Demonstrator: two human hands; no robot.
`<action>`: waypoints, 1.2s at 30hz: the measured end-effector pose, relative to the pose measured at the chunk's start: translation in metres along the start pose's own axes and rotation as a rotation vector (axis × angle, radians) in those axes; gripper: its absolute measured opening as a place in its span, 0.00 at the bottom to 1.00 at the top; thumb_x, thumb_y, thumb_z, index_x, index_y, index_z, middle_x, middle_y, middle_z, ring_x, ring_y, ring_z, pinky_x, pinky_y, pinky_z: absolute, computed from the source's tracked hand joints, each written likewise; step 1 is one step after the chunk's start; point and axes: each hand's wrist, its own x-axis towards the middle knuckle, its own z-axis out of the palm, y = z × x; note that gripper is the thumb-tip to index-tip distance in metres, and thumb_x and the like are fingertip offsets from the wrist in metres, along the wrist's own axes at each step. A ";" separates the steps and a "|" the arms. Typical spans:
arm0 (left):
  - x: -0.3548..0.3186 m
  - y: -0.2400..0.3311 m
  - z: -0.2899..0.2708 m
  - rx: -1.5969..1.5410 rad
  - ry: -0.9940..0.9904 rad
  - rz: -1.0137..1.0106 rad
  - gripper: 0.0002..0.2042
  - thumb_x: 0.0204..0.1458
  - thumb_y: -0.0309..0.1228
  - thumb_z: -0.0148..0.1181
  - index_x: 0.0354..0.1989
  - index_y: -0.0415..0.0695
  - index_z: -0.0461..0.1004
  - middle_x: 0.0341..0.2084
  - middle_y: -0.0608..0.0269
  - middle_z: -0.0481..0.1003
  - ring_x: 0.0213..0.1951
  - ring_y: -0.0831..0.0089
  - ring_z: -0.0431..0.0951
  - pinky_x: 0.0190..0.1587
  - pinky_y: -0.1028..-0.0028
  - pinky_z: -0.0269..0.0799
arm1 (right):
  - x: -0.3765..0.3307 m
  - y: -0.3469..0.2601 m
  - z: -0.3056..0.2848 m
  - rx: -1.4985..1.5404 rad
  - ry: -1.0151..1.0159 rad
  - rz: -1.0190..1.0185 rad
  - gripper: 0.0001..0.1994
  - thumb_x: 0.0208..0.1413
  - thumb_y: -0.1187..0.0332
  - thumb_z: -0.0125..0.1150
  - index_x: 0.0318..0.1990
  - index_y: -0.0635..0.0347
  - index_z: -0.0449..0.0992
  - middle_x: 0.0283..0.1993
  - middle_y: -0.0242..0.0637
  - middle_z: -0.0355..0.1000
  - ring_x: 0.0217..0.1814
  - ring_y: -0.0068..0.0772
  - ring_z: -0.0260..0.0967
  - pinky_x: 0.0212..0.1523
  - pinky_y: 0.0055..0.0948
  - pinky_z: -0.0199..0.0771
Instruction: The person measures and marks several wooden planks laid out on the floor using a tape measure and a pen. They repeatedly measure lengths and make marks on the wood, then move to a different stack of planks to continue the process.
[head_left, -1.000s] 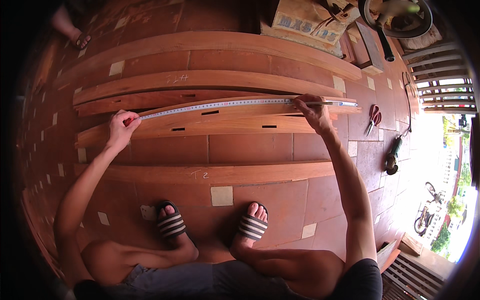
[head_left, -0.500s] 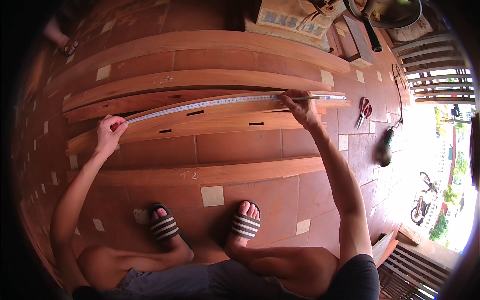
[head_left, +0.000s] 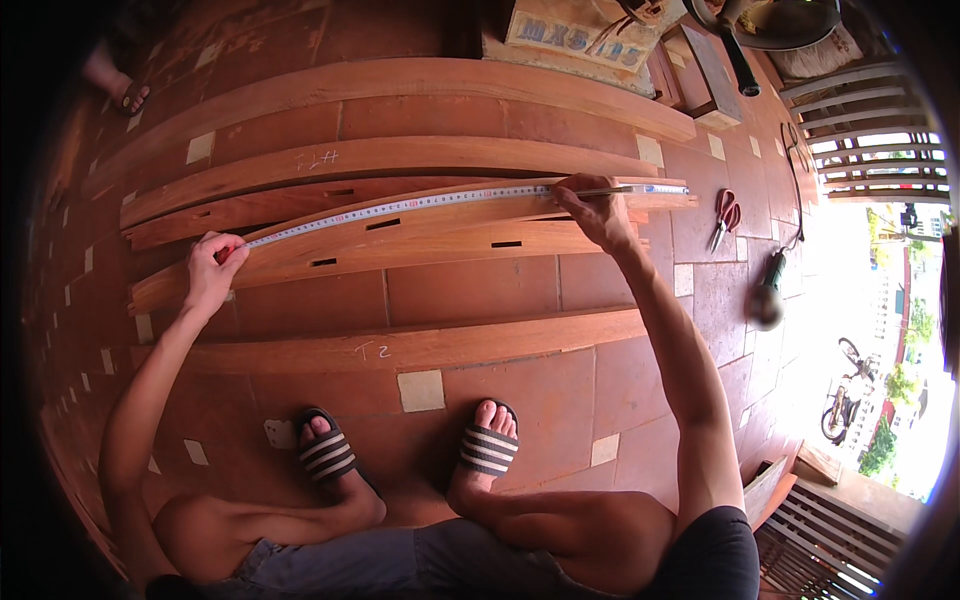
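Since one second ago, only the view has shifted a little; both hands keep their places, so the tape (head_left: 400, 205) stays stretched along the plank (head_left: 440, 220). The left hand (head_left: 208, 278) has its fingers closed on the red part at the tape's left end. The right hand (head_left: 597, 212) has its fingers pinched on the tape near the plank's right end. Below is a tiled floor (head_left: 470, 290), with scissors (head_left: 725, 218) and a grinder (head_left: 767, 290) on the right. Bright daylight enters from that side.
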 end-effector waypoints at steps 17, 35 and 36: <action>-0.001 -0.002 0.001 0.014 0.017 0.024 0.05 0.52 0.28 0.68 0.32 0.40 0.81 0.25 0.66 0.71 0.29 0.76 0.69 0.36 0.72 0.66 | 0.000 0.000 -0.001 0.192 -0.022 0.186 0.15 0.61 0.64 0.65 0.42 0.72 0.82 0.36 0.43 0.82 0.40 0.30 0.80 0.47 0.29 0.80; 0.001 0.026 0.020 -0.003 0.042 -0.003 0.05 0.50 0.27 0.70 0.30 0.41 0.81 0.24 0.66 0.70 0.28 0.76 0.69 0.34 0.72 0.65 | -0.003 0.009 -0.017 0.333 0.037 0.221 0.14 0.63 0.64 0.64 0.43 0.71 0.81 0.38 0.42 0.81 0.42 0.31 0.80 0.49 0.30 0.81; 0.002 0.031 0.023 -0.010 0.047 0.007 0.04 0.50 0.27 0.71 0.30 0.41 0.81 0.23 0.66 0.70 0.28 0.75 0.69 0.34 0.71 0.65 | -0.004 0.012 -0.019 0.332 0.038 0.221 0.14 0.63 0.64 0.64 0.43 0.71 0.81 0.38 0.41 0.81 0.43 0.31 0.80 0.50 0.31 0.80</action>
